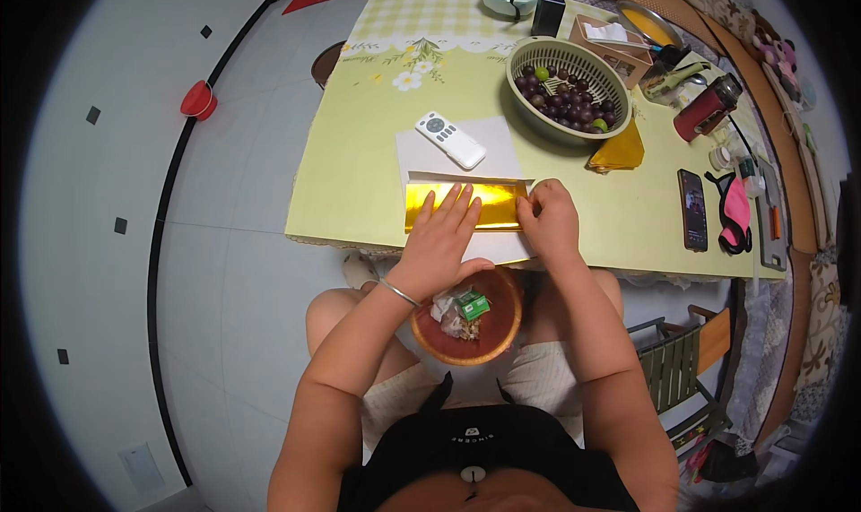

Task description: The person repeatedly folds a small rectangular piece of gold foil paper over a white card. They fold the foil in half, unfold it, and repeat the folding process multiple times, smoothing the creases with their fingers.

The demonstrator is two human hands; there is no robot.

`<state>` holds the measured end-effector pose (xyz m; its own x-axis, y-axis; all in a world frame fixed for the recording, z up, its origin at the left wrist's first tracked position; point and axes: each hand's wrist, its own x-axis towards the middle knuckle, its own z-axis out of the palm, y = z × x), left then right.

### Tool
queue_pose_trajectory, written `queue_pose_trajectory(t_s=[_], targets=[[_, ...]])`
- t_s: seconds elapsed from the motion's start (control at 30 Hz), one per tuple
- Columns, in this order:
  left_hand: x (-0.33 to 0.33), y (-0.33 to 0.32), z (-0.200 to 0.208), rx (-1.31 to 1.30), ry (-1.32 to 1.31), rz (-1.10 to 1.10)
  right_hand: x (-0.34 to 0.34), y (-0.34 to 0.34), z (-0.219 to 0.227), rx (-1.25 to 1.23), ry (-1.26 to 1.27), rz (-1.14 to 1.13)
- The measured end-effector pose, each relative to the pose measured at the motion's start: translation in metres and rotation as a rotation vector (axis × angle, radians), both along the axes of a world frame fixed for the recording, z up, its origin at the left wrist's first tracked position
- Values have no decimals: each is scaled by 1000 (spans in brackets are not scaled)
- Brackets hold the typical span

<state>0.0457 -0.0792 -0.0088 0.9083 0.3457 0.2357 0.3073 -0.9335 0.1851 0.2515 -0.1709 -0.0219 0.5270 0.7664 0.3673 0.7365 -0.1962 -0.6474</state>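
Hands (444, 229) (549, 221) press gold paper (498, 203) near table edge (341, 238).

Centre of frame: shiny gold foil sheet (466, 205), folded to a long strip, flat on a pale yellow tablecloth-covered table (359, 180). Left hand (441, 234) pressed flat on the strip, fingers spread; right hand (547, 218) pinching its right end. Just above: white paper sheet (484, 149) bearing 1 white remote control (450, 139). Upper right: green plastic colander of dark round fruit (568, 88). Lower centre: round reddish-brown bowl of scraps (468, 319) on the lap.
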Motion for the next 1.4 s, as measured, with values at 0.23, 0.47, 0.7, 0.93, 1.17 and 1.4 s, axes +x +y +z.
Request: queue_pose_trajectory(t_s=[0.23,0.47,0.7,0.93,1.17,1.4], targets=[[2,4,-3,-10,18,-14,0,2,0,-2,-30,-13],[4,4,0,-25,47,-8,2,2,-1,-7,-52,-6],[3,0,-1,25,88,-7,1,-2,4,-74,-70,-17],[4,-6,-3,25,77,-18,-17,-4,15,95,-530,122],[3,-7,-9,29,99,6,-45,-6,4,-215,-300,524],[-21,-11,-6,-67,82,241,-30,-19,1,-374,-449,486]])
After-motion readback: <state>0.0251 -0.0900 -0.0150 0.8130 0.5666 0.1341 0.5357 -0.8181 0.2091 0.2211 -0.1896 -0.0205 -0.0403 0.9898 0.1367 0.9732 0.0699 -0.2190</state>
